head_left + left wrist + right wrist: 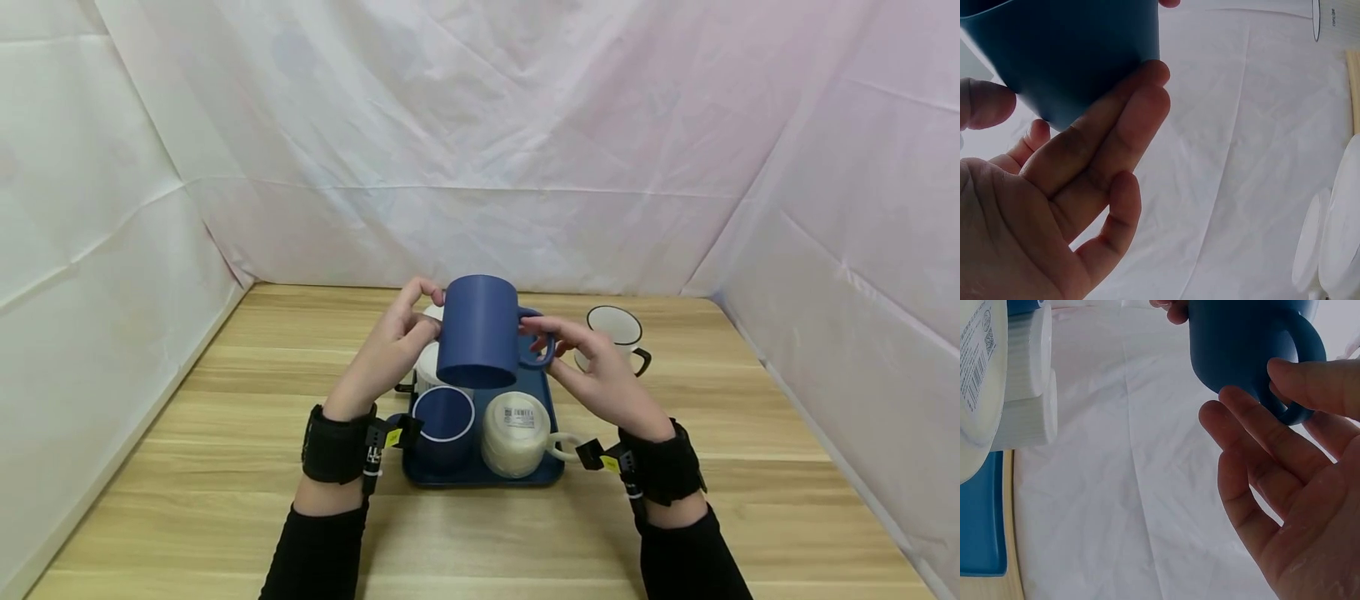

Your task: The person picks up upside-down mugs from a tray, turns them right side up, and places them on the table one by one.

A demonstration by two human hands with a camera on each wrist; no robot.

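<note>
I hold the blue mug (480, 331) above the tray (480, 475), my left hand (390, 350) curled around its side and my right hand (592, 367) pinching its handle. The tray carries three more mugs; only the head view shows the white mug (617, 333) on the table (187, 467).

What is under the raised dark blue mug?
Under the dark blue ceramic mug lie the blue rectangular tray and a white ribbed cup; the mug covers most of that cup.

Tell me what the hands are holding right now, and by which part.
The blue mug, lifted above the tray. The left hand grips its side wall; the right hand pinches the handle.
</note>
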